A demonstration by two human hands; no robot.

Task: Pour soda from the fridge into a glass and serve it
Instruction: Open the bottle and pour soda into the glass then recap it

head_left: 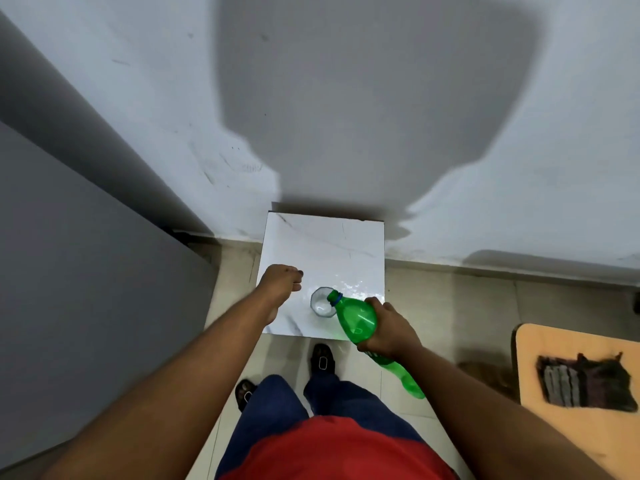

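Right hand [384, 329] grips the green soda bottle [358, 320] around its middle, bottle tilted with the uncapped neck over the rim of the glass [322, 302]; base of the bottle points back past the near edge of the desk [311, 237]. Left hand [282, 278] hovers over the near-left corner of the desk, fingers curled in, apart from the glass; whether it holds anything cannot be told. Glass stands upright near the near edge, a little whitish liquid at its bottom. White marbled desk sits against the wall [346, 81]; grey fridge [86, 271] at left; a tan table [571, 427] at right carries a dark cloth [585, 382].
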